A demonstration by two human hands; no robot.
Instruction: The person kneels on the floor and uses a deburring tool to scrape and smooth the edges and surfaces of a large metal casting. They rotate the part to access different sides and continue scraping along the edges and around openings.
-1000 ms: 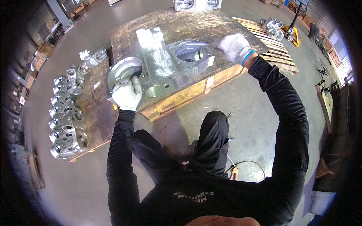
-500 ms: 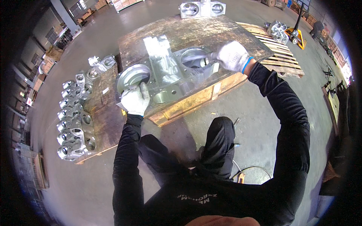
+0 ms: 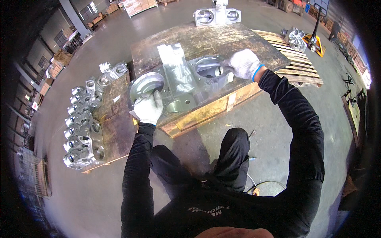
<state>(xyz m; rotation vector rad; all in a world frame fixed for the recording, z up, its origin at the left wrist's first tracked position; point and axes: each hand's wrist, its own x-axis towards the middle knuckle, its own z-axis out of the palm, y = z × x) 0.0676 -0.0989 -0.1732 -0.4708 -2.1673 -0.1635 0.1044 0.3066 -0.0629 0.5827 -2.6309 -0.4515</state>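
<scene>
A large silvery machined metal casting (image 3: 180, 81) lies on a worn wooden crate top (image 3: 158, 37), with a round bore on each side of a raised middle block. My left hand (image 3: 149, 108), in a white glove, is closed on the near rim of the left bore, its thumb along the edge. In my gloved right hand (image 3: 244, 64) is a slim grey hand tool (image 3: 223, 63) that reaches into the right bore (image 3: 208, 68). The fingers wrap its grip, and its exact kind cannot be made out.
Another casting (image 3: 217, 16) stands at the crate's far edge. To the left, several smaller castings (image 3: 81, 135) line a lower wooden board (image 3: 113, 127). Right of the crate are a slatted pallet (image 3: 299, 65) and a yellow pallet jack (image 3: 316, 45). A hose (image 3: 272, 181) curls on the floor near my legs.
The whole view has shifted slightly. My right hand has moved a little left toward the right bore with the tool. My left hand keeps its place on the casting's rim.
</scene>
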